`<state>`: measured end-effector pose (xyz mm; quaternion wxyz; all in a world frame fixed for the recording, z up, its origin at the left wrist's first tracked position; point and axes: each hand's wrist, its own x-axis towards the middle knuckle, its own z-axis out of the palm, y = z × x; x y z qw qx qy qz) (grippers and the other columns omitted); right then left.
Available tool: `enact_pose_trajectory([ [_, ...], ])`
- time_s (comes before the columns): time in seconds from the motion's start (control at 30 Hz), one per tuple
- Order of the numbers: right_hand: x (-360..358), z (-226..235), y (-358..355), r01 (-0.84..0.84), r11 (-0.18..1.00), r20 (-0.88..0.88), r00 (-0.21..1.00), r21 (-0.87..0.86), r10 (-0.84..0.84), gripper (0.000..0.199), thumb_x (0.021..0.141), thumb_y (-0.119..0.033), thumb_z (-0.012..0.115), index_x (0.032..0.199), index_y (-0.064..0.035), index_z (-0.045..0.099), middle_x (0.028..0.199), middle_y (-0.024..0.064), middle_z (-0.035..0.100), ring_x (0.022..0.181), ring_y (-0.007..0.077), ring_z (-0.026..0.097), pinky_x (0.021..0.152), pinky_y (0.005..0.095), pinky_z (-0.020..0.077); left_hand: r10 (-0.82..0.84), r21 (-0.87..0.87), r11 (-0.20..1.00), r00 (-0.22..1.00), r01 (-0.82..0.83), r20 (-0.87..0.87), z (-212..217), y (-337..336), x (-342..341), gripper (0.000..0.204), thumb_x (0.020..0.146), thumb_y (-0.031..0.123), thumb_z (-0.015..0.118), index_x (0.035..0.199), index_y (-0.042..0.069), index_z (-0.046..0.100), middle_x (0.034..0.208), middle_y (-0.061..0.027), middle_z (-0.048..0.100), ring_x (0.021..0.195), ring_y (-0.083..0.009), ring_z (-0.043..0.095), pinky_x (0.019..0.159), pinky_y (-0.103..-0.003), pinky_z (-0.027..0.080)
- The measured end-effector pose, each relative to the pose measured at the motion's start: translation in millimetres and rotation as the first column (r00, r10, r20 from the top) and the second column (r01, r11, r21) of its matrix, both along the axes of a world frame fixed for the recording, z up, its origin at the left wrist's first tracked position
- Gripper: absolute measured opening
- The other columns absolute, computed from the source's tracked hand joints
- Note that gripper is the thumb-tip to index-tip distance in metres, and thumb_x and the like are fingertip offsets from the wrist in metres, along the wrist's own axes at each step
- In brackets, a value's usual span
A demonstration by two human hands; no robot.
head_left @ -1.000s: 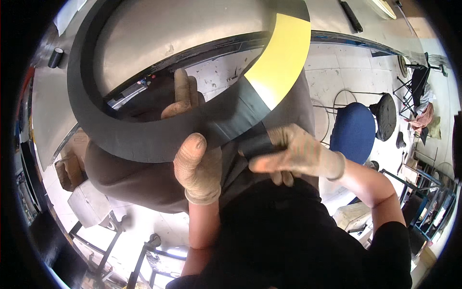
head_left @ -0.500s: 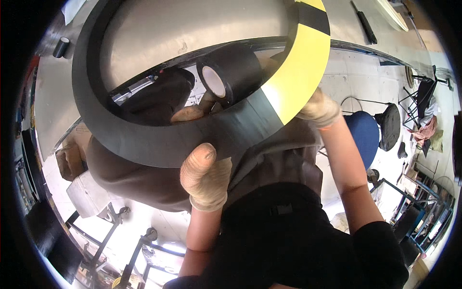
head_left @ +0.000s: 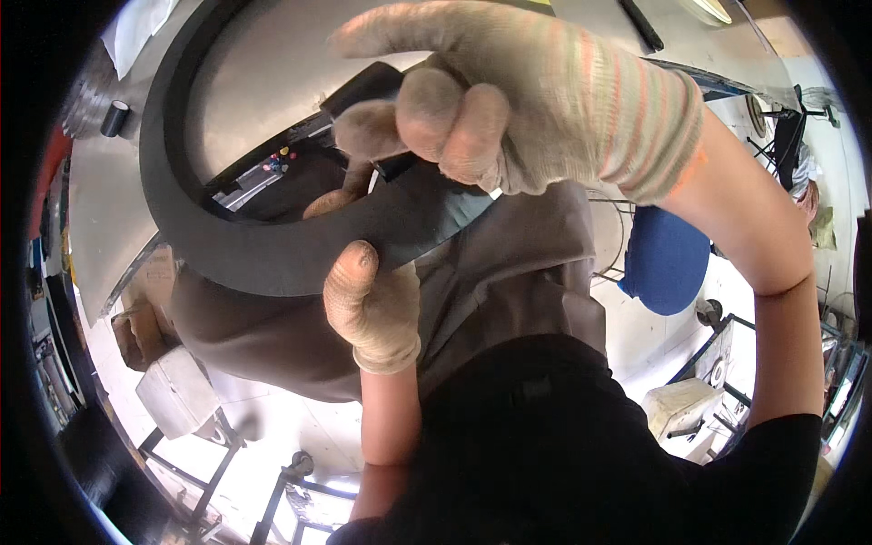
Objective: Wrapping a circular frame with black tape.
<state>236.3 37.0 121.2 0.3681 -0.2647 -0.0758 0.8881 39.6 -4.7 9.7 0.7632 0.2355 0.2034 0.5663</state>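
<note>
A large flat ring (head_left: 245, 259), black along its left and near side, lies over my lap against the table. My left hand (head_left: 372, 309), in a pale knit glove, grips its near rim, thumb on top; some fingertips show through the ring's opening. Across the ring's right side reaches my right hand (head_left: 536, 100), in a striped knit glove. Its fingers curl over a black tape roll (head_left: 368, 86), one finger stretched out to the left. Much of the roll is hidden behind those fingers. The ring's yellow section is almost wholly covered by the hand.
A metal-topped table (head_left: 272, 109) spans the far side. On it are a small black roll (head_left: 114, 118) at left and a dark bar-shaped object (head_left: 642, 23) at right. A blue stool (head_left: 668, 259) stands right; a cardboard box (head_left: 141, 336) and wheeled frames are around the floor.
My right hand has come from beneath the ring's right edge up over its top, onto the tape roll. The ring has shifted slightly. My left hand keeps its grip, a little nearer the left.
</note>
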Motion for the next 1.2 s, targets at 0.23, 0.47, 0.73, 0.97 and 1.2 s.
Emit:
enact_pose_trajectory([
  [0.23, -15.4, -8.8, -114.3, -0.215, 0.963, 0.644, 0.716, -0.165, 0.27, 0.054, 0.088, -0.045, 0.079, 0.114, 0.0013, 0.068, 0.068, 0.0002, 0.069, 0.049, 0.0109, 0.062, 0.053, 0.02, 0.056, 0.006, 0.1, 0.995, 0.994, 0.005, -0.105, -7.7, 18.5, -7.9, 0.062, 0.072, 0.037, 0.085, 0.123, 0.01, 0.062, 0.159, -0.0263, 0.038, 0.151, -0.0414, 0.028, 0.125, -0.054, 0.013],
  [0.47, 0.3, -163.4, -56.1, -0.136, 0.915, 0.629, 0.763, 0.379, -0.148, 0.048, 0.092, -0.034, 0.077, 0.124, -0.0013, 0.065, 0.084, 0.0049, 0.073, 0.065, 0.0085, 0.067, 0.056, 0.0212, 0.0538, -0.005, -0.049, 0.999, 0.96, -0.01, -0.281, -4.7, 4.4, -33.9, 0.076, 0.071, 0.042, 0.086, 0.13, 0.008, 0.053, 0.16, -0.0277, 0.033, 0.145, -0.0377, 0.036, 0.121, -0.05, 0.027],
  [0.73, 45.0, -175.2, -60.1, 0.041, 0.89, 0.507, 0.81, 0.455, -0.296, 0.047, 0.092, -0.032, 0.076, 0.124, -0.0002, 0.064, 0.083, 0.0077, 0.072, 0.063, 0.009, 0.067, 0.053, 0.0202, 0.0527, -0.06, -0.224, 0.972, 0.995, 0.077, 0.08, 0.5, -17.0, -15.7, 0.092, 0.075, 0.034, 0.09, 0.148, 0.008, 0.039, 0.154, -0.0207, 0.04, 0.138, -0.0313, 0.046, 0.12, -0.047, 0.035],
  [0.97, 69.8, -48.1, -99.1, 0.105, 0.902, 0.34, 0.903, 0.419, -0.264, 0.045, 0.093, -0.031, 0.076, 0.123, 0.0008, 0.064, 0.081, 0.0101, 0.072, 0.061, 0.0094, 0.067, 0.051, 0.0192, 0.0518, -0.026, -0.159, 0.987, 0.999, 0.019, -0.04, -0.5, -27.3, 7.9, 0.087, 0.083, 0.032, 0.083, 0.152, 0.007, 0.038, 0.148, -0.0147, 0.047, 0.136, -0.0285, 0.049, 0.118, -0.047, 0.035],
  [1.2, 15.1, -8.9, 2.2, -0.156, 0.985, 0.115, 0.98, -0.079, 0.164, 0.044, 0.094, -0.029, 0.075, 0.123, 0.0017, 0.063, 0.08, 0.0126, 0.071, 0.059, 0.0099, 0.067, 0.048, 0.0183, 0.0508, -0.04, 0.0, 0.999, 0.996, 0.041, -0.08, 2.7, -16.0, 11.6, 0.071, 0.084, 0.027, 0.074, 0.145, 0.002, 0.048, 0.138, -0.0148, 0.057, 0.131, -0.0313, 0.053, 0.118, -0.047, 0.035],
])
